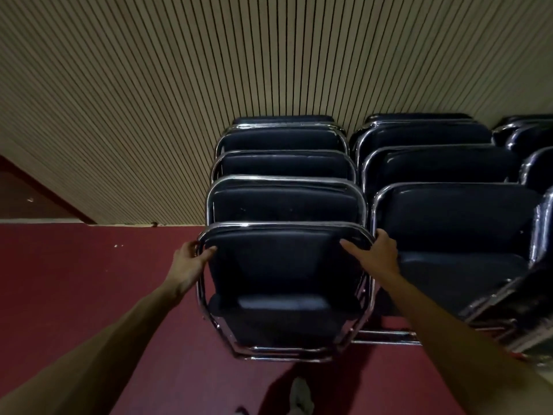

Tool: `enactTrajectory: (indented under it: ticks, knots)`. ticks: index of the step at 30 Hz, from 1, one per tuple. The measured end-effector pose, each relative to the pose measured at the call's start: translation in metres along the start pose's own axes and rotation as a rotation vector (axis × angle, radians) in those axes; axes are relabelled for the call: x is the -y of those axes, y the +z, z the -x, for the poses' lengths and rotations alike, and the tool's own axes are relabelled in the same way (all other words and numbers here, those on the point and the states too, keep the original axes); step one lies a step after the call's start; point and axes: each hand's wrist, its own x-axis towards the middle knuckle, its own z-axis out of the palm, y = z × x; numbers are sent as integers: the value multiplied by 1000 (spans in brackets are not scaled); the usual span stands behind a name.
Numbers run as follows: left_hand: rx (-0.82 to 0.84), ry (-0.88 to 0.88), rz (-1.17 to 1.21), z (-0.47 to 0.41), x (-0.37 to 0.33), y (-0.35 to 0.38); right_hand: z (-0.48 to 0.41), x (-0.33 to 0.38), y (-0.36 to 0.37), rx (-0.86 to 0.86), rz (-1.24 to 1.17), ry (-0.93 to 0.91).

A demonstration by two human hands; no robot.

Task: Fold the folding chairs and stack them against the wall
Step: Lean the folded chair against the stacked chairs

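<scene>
1. Front chair [284, 265]: folded, upright, dark padded backrest toward the camera, chrome frame [269, 225] round it. Lower bar close to the red floor [74, 280]; touching or lifted, cannot tell.
2. Position: front of the left row [284, 202], four more folded chairs behind it, rearmost against the slatted wall [179, 85]. Contact with the chair just behind: cannot tell.
3. Left hand [190, 262]: wrapped round the frame at the upper left corner, thumb on the front of the pad, fingers curled behind the tube.
4. Right hand [375, 254]: clasping the upper right corner, thumb laid across the pad, fingers hooked behind the frame.
5. Second row [449, 217] of folded chairs just beside on the right, also back to the wall; third row [535, 145] partly cut off at the right edge.
6. Pale blurred item [302, 395] on the floor near the bottom edge, kind not identifiable.
</scene>
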Motion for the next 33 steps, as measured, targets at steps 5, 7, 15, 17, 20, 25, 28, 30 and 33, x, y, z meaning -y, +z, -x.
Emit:
enactTrajectory:
  ticks: [5,7,15,17,20,25,28,30,33]
  knots:
    - [1,-102,-3,-58,13,3,0,33,-2,11,2,-12]
    - [101,-61,104,-81,23,4,1,36,0,74,-25,-27]
    - [155,-22,218,-86,74,13,0,24,17,-18,96,-82]
    - [86,-9,154,-87,78,19,0,21,18,-12,190,-65]
    - [113,32,52,-90,75,19,0,18,12,56,300,-48]
    - [106,39,-65,-91,70,28,-4,9,0,100,354,-39]
    - [129,-10,-19,-93,67,27,-13,14,-2,118,351,-26]
    - [132,-17,4,-95,64,27,-20,22,-4,124,360,-12]
    - [129,-50,37,-99,63,28,-25,30,-8,138,376,1]
